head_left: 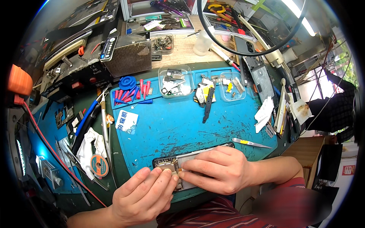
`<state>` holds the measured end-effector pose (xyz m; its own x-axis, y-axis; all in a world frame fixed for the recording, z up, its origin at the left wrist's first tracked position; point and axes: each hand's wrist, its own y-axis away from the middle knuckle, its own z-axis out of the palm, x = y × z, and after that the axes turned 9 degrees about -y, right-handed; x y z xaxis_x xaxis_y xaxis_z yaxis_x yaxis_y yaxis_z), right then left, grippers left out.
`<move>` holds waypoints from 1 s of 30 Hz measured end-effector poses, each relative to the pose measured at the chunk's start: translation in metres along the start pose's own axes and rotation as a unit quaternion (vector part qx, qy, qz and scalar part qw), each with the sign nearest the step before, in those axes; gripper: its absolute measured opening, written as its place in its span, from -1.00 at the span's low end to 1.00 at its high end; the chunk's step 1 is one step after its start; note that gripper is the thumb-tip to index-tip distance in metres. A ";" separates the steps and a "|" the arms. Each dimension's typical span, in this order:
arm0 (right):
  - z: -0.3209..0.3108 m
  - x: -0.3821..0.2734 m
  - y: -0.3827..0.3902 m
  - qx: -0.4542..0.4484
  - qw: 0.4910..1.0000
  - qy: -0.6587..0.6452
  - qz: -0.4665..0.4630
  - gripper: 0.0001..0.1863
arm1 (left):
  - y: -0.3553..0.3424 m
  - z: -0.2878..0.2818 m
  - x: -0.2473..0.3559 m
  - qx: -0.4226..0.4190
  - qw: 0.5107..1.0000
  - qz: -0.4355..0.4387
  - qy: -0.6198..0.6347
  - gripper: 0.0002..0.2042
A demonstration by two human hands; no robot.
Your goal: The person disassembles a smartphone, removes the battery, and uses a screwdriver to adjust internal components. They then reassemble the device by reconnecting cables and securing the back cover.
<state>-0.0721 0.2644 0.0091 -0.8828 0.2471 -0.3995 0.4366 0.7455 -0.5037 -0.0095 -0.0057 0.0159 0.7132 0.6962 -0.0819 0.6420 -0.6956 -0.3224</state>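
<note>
Taking the blue rubber work mat (171, 125) on the desk as landmark: off its left edge lie a small flat spool of solder wire (99, 165) on a crumpled white cloth (90, 146), and long steel tweezers (105, 129) alongside.

At the mat's near edge the left hand (142, 195) comes in with its grip pinched together on the corner of the opened dark smartphone with bare circuit board (167, 165); whether a small part sits between those fingertips cannot be told. The right hand (218, 171) lies over the phone's right half, fingers pressed down and closed on a silvery plate, meeting the left fingertips.

Along the mat's far edge stand two clear plastic trays of small parts (175, 80). Toward its right edge rests a silver pointed pry tool with a yellow mark (249, 143).

The risk, as I judge it: the phone overhangs the mat's near rim, so a hard push could tip it into the lap, and a slipping fingertip could tear a thin cable or flick a tiny part away.
</note>
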 end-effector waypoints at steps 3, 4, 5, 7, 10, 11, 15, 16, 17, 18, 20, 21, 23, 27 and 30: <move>0.000 0.000 0.000 0.003 1.000 0.000 -0.001 -0.66 | 0.000 0.000 0.000 -0.002 1.000 0.001 0.002 -0.64; 0.000 0.000 0.000 0.000 1.000 0.002 -0.003 -0.66 | 0.000 -0.001 0.000 -0.001 1.000 0.000 0.002 -0.64; 0.000 0.000 0.000 -0.002 1.000 0.005 -0.004 -0.66 | -0.001 -0.001 0.000 0.000 1.000 -0.001 0.002 -0.64; -0.001 0.000 0.000 -0.003 1.000 0.006 -0.003 -0.66 | -0.001 -0.001 0.001 -0.001 1.000 -0.002 0.005 -0.64; 0.000 0.000 0.000 -0.005 1.000 0.004 -0.002 -0.66 | -0.001 0.000 0.001 0.002 1.000 -0.004 0.006 -0.65; -0.001 0.000 0.000 -0.010 1.000 0.002 -0.005 -0.66 | 0.000 0.001 0.001 0.004 1.000 -0.005 0.005 -0.65; 0.000 0.000 0.002 -0.013 1.000 -0.002 -0.005 -0.66 | -0.001 0.000 0.001 -0.002 1.000 -0.002 0.010 -0.64; 0.000 0.000 0.001 -0.014 1.000 -0.002 -0.006 -0.66 | -0.001 0.000 0.000 0.005 1.000 -0.004 0.009 -0.65; 0.000 0.000 0.001 -0.007 1.000 -0.001 -0.002 -0.65 | -0.002 0.002 0.000 0.011 1.000 -0.006 0.007 -0.65; 0.002 0.000 0.000 0.000 1.000 0.001 0.001 -0.64 | -0.002 0.002 -0.001 0.018 1.000 -0.007 0.004 -0.66; 0.002 -0.001 -0.001 0.006 1.000 0.007 0.001 -0.63 | -0.001 0.004 0.001 0.021 1.000 -0.012 0.002 -0.65; 0.001 -0.001 -0.001 0.005 1.000 0.011 -0.002 -0.62 | -0.001 0.005 0.002 0.022 1.000 -0.014 0.002 -0.65; 0.001 0.000 -0.001 0.004 1.000 0.011 -0.005 -0.62 | -0.002 0.003 0.002 0.018 1.000 -0.010 -0.006 -0.65; 0.000 0.001 0.001 -0.003 1.000 0.002 -0.002 -0.64 | -0.003 0.007 0.000 0.026 1.000 -0.011 0.001 -0.65; 0.004 0.002 0.002 0.023 0.999 -0.032 0.005 -0.67 | 0.001 0.008 0.001 0.027 0.999 -0.021 0.023 -0.65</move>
<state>-0.0723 0.2636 0.0041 -0.8665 0.2127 -0.4515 0.4533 0.7140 -0.5336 -0.0103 -0.0039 0.0085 0.6985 0.7152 -0.0232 0.6572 -0.6540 -0.3748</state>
